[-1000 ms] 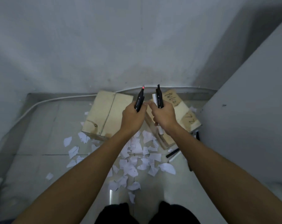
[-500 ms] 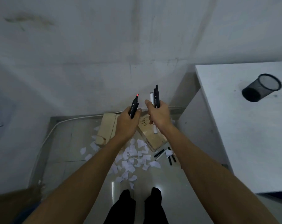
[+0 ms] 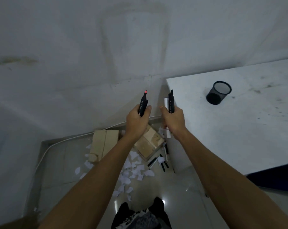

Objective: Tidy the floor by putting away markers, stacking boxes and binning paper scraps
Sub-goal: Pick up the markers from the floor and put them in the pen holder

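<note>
My left hand [image 3: 136,121] grips a black marker with a red tip [image 3: 143,103], held upright. My right hand [image 3: 173,120] grips a black marker [image 3: 171,101] together with a white one [image 3: 165,103], also upright, level with the table's left edge. A black mesh pen cup [image 3: 218,93] stands on the white table [image 3: 239,126], to the right of my right hand. Far below on the floor lie two cardboard boxes [image 3: 103,144] [image 3: 150,144], several white paper scraps [image 3: 133,171] and several loose markers [image 3: 158,161].
A grey wall fills the view ahead. A white cable [image 3: 45,152] runs along the floor's edge at the left. A dark blue thing [image 3: 275,179] shows under the table's near edge. My feet [image 3: 140,215] stand at the bottom centre.
The view has risen from close above the floor to standing height. Both hands kept their markers and came up beside the table, and the pen cup has come into view.
</note>
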